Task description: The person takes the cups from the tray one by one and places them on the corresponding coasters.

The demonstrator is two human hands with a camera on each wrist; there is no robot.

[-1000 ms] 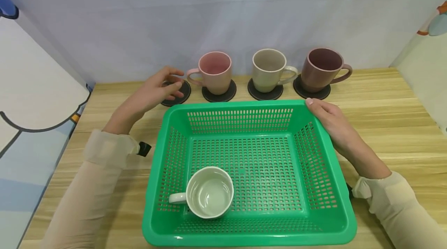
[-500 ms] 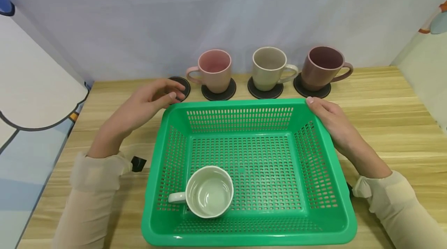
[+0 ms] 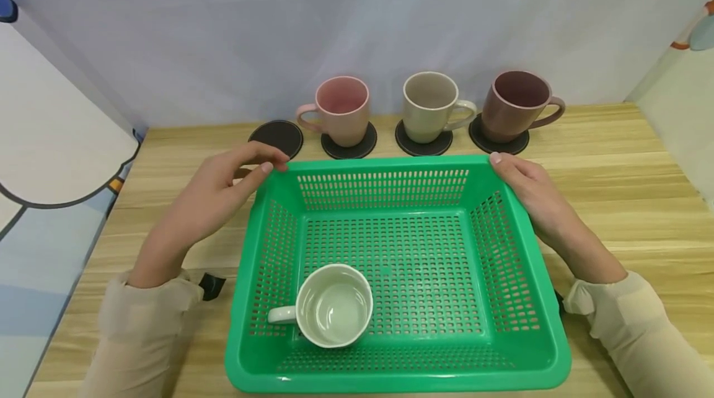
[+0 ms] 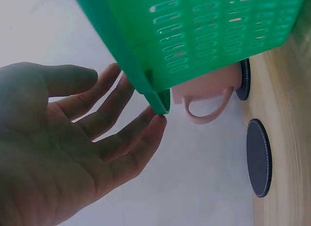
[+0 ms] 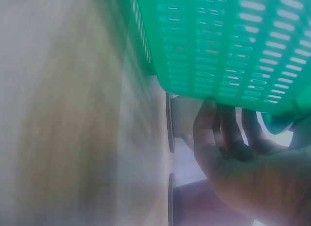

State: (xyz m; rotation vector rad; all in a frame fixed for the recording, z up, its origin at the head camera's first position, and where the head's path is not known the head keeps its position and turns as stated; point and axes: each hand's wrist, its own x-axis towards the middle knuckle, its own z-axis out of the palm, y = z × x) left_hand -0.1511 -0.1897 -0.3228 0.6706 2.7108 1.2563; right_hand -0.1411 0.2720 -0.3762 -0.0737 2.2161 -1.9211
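Observation:
A green plastic basket (image 3: 385, 162) with slotted walls is on the wooden table, and a pale green-white mug (image 3: 334, 305) stands upright inside at the near left. My right hand (image 3: 530, 190) grips the far right corner, thumb on the rim and fingers curled behind the wall. At the far left corner is my left hand (image 3: 217, 187); its fingertips come right up to the rim while the thumb stays apart, as the left wrist view shows. Just beyond that hand lies a bare black coaster (image 3: 277, 137).
Along the back stand a pink mug (image 3: 343, 113), a light grey mug (image 3: 429, 106) and a mauve mug (image 3: 515, 106), each on a black coaster. A pale cloth (image 3: 357, 13) hangs behind them. Table surface (image 3: 625, 181) shows on both sides of the basket.
My left hand has drawn back from the bare coaster toward the near side, reaching the basket's far left corner. My right hand and the basket have stayed in place.

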